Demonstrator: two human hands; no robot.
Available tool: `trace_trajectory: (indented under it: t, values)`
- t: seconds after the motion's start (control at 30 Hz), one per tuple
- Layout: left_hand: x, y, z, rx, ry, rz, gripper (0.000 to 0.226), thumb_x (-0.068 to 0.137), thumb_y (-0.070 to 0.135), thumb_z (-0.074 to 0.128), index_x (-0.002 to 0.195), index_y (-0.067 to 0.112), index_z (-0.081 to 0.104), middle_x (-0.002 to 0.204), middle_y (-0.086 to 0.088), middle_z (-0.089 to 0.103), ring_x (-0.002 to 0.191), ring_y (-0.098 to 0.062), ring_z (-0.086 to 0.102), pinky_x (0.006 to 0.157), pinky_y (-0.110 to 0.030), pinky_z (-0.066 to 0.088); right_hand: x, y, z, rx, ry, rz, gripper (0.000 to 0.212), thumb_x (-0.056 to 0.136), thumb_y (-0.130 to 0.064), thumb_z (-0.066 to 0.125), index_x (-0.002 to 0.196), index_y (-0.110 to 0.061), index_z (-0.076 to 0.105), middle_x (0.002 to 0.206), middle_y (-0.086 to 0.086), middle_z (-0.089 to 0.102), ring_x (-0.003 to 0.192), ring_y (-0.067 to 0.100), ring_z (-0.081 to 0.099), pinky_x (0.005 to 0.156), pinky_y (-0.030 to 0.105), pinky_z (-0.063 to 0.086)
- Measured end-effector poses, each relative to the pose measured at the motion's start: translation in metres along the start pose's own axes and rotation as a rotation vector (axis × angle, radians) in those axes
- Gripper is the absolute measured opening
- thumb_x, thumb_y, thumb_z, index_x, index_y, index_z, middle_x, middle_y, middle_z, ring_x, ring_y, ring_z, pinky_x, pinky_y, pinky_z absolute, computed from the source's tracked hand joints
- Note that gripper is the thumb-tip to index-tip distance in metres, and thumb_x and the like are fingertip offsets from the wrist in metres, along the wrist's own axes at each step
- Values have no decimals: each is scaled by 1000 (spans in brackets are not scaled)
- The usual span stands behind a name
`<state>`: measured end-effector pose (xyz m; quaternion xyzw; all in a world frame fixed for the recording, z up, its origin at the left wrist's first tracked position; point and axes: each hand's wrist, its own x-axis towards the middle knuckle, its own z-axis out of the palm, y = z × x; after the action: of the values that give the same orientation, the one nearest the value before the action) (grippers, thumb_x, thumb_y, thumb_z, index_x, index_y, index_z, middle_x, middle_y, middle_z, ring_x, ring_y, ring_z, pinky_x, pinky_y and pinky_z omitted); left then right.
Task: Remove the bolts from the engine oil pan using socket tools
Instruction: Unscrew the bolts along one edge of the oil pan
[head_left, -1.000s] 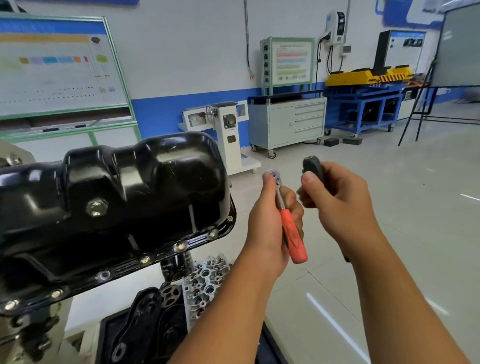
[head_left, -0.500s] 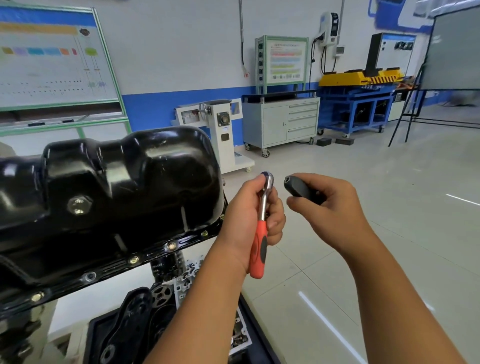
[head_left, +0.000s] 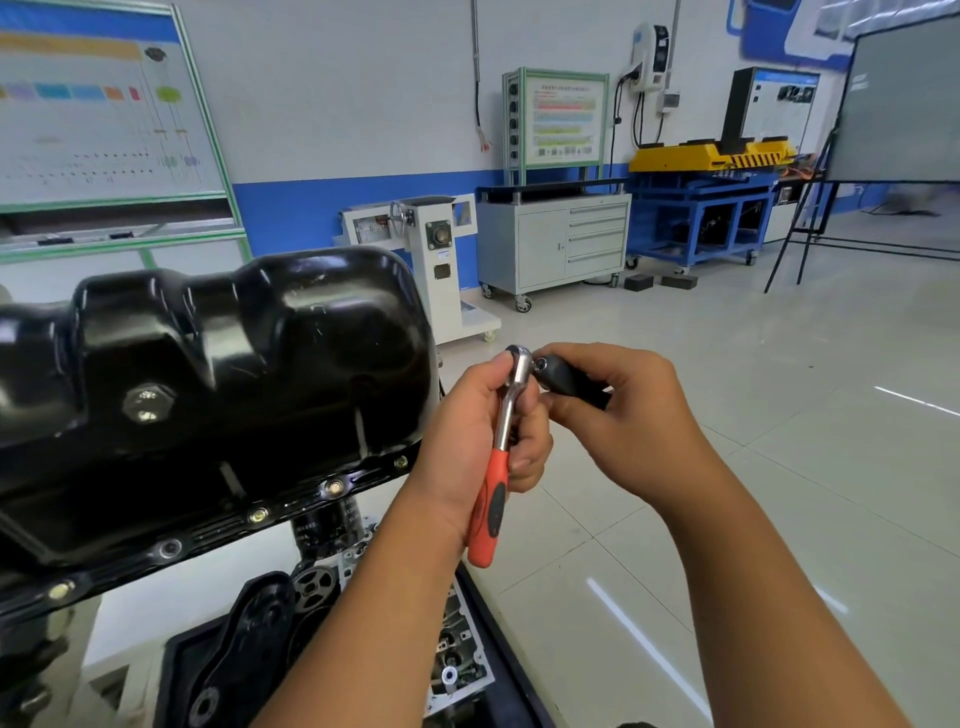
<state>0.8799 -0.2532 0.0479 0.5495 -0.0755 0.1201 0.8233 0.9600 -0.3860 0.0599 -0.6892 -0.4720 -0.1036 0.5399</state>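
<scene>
A glossy black oil pan (head_left: 218, 364) fills the left of the view, mounted upside down on the engine. Several bolts line its lower flange; one bolt (head_left: 333, 487) sits near the right end, and a large drain plug (head_left: 147, 404) is on its side. My left hand (head_left: 478, 441) grips a ratchet (head_left: 501, 447) with a chrome shaft and orange handle, head up. My right hand (head_left: 623, 415) holds a black socket tool (head_left: 566, 382), its open end touching the ratchet head. Both hands are just right of the pan.
Below the pan lie a black tray (head_left: 176, 670) and grey engine parts (head_left: 457, 654). Across the tiled floor stand a white engine stand (head_left: 436, 260), a grey drawer cabinet (head_left: 556, 244) and a blue bench (head_left: 696, 218). A whiteboard (head_left: 104, 119) is behind the pan.
My hands have come together: the socket tool swung from upright to point at the ratchet head and now meets it. The ratchet handle tilted slightly; the view shifted a little.
</scene>
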Motion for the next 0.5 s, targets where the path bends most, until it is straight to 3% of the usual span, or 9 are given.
trace_trajectory:
  t: [0.33, 0.43, 0.5]
  values:
    - [-4, -2, -8, 206, -10, -1, 49, 98, 47, 37, 65, 15, 53, 42, -9, 38, 34, -18, 31, 41, -23, 31, -1, -9, -14, 52, -147, 81, 47, 83, 10, 75, 110, -29, 76, 97, -17, 77, 95, -6, 69, 82, 9, 50]
    - [-5, -3, -12, 248, 15, -7, 50, 97, 48, 38, 62, 16, 54, 42, -10, 39, 35, -19, 32, 41, -23, 32, -2, -8, -12, 15, -145, 99, 53, 82, 9, 76, 117, -32, 73, 103, -18, 76, 101, -6, 68, 87, 12, 52]
    - [-4, -4, -13, 218, 29, -32, 50, 96, 49, 39, 61, 16, 53, 42, -10, 38, 35, -19, 32, 41, -22, 31, -3, -7, -10, 28, -117, 151, 50, 83, 5, 78, 110, -35, 67, 96, -14, 75, 91, 2, 69, 76, 16, 56]
